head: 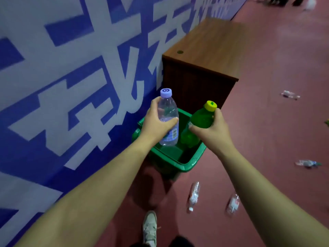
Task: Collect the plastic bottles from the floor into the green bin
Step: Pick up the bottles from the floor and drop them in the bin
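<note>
Gripping a clear bottle (168, 120) with curled fingers (155, 102), the left hand (156, 123) holds it upright over the bin (188, 164); the right hand (212, 133) grasps a green bottle (200, 119) near its yellow cap (211, 106), tilted over the same opening. 2 bottles (194, 195) lie on the floor (267, 131) near the bin, 2 others (307, 163) farther right. A desk (210, 49) stands behind.

Dim, bluish indoor light, soft motion blur, wide-angle bend at edges.

Left hand (156, 120) gripping clear bottle (168, 118), right hand (213, 129) gripping green bottle (199, 122), both above green bin (188, 163), loose bottles (194, 195) on red floor (267, 122).
</note>
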`<state>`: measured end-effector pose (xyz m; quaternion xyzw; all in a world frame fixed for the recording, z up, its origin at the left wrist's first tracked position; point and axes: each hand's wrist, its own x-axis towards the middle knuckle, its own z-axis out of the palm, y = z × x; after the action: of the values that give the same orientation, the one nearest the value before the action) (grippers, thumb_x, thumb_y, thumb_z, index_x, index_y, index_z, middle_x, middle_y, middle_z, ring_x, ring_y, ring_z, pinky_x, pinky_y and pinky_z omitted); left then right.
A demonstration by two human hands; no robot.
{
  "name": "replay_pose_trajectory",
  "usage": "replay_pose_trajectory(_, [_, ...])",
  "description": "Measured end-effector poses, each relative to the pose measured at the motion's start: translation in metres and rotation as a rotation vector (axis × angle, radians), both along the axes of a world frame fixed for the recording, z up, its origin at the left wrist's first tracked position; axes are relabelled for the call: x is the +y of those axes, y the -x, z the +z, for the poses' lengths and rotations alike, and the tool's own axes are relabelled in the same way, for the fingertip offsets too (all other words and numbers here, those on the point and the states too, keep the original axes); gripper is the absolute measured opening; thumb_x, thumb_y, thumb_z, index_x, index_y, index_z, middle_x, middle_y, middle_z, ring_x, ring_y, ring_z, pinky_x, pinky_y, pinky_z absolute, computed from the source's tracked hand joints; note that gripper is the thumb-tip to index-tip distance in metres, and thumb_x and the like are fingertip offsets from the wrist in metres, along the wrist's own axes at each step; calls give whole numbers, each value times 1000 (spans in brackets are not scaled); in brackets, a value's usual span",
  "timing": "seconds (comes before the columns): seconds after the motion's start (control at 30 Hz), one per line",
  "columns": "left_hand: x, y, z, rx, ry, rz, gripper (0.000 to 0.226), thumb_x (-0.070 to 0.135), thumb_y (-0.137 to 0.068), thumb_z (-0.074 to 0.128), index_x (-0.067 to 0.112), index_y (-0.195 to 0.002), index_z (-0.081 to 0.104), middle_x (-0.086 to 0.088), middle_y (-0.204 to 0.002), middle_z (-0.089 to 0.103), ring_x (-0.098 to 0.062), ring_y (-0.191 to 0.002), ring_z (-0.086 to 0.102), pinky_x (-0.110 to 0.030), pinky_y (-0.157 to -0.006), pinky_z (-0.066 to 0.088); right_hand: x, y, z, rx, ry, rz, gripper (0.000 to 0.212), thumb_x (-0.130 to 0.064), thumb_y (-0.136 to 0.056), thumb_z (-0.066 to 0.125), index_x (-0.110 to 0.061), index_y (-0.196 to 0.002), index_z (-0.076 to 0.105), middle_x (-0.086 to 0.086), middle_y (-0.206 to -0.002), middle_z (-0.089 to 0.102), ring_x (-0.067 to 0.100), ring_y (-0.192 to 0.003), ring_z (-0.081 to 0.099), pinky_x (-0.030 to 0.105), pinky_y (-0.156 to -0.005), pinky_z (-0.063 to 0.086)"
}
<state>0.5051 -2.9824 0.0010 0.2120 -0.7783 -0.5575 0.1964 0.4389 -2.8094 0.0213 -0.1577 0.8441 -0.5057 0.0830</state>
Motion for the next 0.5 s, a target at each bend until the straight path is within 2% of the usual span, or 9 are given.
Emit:
replay_pose_trajectory(0.07, [-18, 41, -35, -97, -22, -48, 75, 24, -75, 77, 40, -135, 34, 9, -125, 54, -10, -110, 56, -32, -93, 49, -21, 43, -36, -49, -109, -22, 58, -41, -61, 79, -31, -108, 46, -8, -98, 66, 18, -90, 67, 47, -80, 58])
replay_pose_trajectory(0.17, [-37, 95, -92, -298, -50, -41, 81, 26, -74, 80, 28, -138, 30, 2, -119, 59, -14, -102, 59, -29, -85, 46, -46, 97, -92, -160, -237, -59, 69, -34, -69, 83, -24, -124, 43, -1, -108, 65, 24, -98, 66, 47, -85, 56])
replay_pose_trajectory(0.27, [-52, 140, -156, -380, -48, -13, 65, 29, -73, 80, 19, -123, 40, 3, -106, 60, -16, -95, 61, -26, -78, 44, -67, 142, -161, -241, -323, -88, 72, -33, -72, 83, -17, -131, 43, 5, -116, 64, 27, -106, 63, 43, -90, 53])
replay_pose_trajectory(0.37, [-61, 174, -229, -380, 8, 0, 58, 28, -73, 79, 15, -118, 44, 2, -107, 60, -12, -89, 57, -23, -73, 39, -85, 176, -243, -286, -468, -30, 74, -37, -73, 81, -18, -135, 44, 6, -120, 63, 28, -111, 61, 37, -89, 50])
replay_pose_trajectory(0.5, [-71, 215, -335, -536, 79, -7, 59, 29, -71, 79, 11, -115, 45, -7, -112, 61, -24, -96, 60, -28, -76, 43, -107, 208, -352, -328, -636, 40, 66, -40, -73, 81, -16, -125, 48, 10, -122, 63, 31, -113, 61, 39, -91, 52])
